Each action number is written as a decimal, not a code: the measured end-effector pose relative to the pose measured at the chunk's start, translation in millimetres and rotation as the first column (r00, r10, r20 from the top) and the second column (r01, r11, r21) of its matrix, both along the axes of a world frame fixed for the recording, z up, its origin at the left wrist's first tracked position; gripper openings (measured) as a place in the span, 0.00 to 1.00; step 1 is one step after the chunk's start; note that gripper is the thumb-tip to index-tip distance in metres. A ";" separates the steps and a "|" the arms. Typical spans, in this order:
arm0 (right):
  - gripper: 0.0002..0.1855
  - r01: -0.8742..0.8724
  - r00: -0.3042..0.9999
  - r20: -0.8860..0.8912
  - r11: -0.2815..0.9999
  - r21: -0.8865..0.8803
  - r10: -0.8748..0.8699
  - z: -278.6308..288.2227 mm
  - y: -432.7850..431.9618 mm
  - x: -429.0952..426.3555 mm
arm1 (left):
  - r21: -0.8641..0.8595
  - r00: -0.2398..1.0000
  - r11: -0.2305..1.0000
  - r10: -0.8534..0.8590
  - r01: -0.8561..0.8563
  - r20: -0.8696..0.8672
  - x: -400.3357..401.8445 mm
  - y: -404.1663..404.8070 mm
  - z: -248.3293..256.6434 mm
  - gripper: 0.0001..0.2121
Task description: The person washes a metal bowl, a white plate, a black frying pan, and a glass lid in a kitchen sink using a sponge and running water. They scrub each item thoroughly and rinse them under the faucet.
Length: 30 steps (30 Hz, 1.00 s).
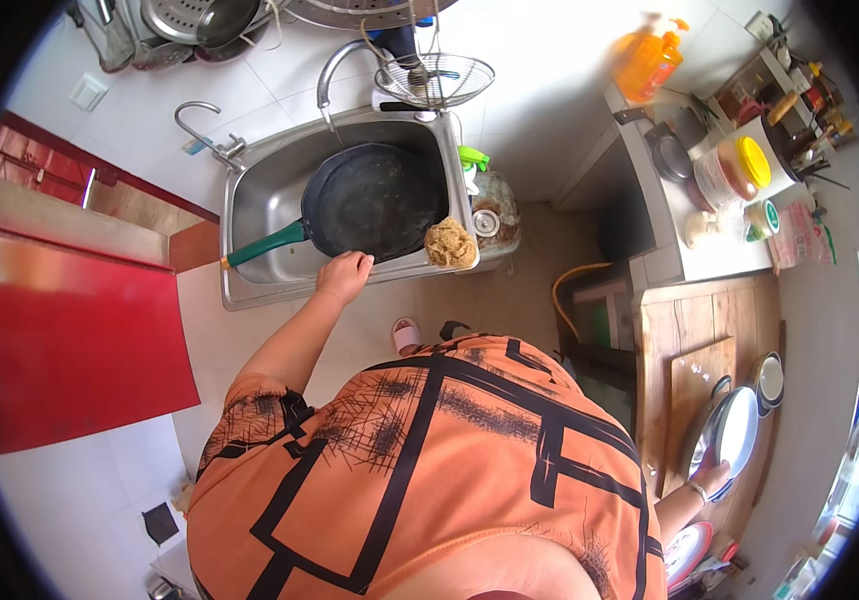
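Note:
A dark frying pan [377, 199] with a green handle [268, 246] lies in the stainless steel sink [260, 195], under the curved faucet [343, 56]. A thin stream seems to run from the spout into it. My left hand [345, 276] grips the pan's near rim at the sink's front edge; its fingertips are partly hidden. Far to the right, my right hand [711, 478] holds the edge of a white dish [737, 431] beside a metal basin [702, 439], over the wooden table. A tan scrubbing pad [450, 244] rests on the sink's near right corner.
A wire skimmer [437, 79] hangs above the sink. A second faucet [208, 139] stands at its left. The counter at right bears an orange pump bottle [651, 64] and a yellow-lidded jar [733, 172]. A cutting board [692, 390] lies on the wooden table [669, 311].

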State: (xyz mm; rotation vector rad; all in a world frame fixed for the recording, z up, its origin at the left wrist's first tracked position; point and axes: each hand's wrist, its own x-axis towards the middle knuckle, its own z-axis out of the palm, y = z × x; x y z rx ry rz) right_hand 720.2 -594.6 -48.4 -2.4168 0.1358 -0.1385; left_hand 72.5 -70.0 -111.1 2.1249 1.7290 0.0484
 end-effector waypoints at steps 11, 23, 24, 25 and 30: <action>0.29 0.437 0.895 -0.288 0.798 0.415 -0.341 22.3 51.8 -24.8 | -0.036 0.997 0.999 0.017 -0.014 0.080 -0.9 6.3 -0.2 0.16; 0.17 -0.733 0.662 0.021 0.641 0.228 0.749 41.0 357.8 -215.7 | 0.073 0.914 0.985 -0.175 0.159 0.367 -8.5 17.6 -12.6 0.13; 0.19 -0.875 0.474 0.023 0.467 0.127 0.880 33.7 393.6 -253.2 | 0.075 0.894 0.982 -0.188 0.173 0.406 -9.5 19.5 -16.3 0.13; 0.22 -0.945 0.262 -0.008 0.259 0.203 0.965 40.0 431.4 -298.4 | 0.077 0.876 0.981 -0.192 0.176 0.442 -12.0 20.7 -19.8 0.13; 0.28 -0.953 -0.237 -0.195 -0.266 -0.145 0.952 5.4 502.5 -403.1 | 0.103 0.750 0.978 -0.205 0.182 0.629 -23.0 33.1 -36.1 0.10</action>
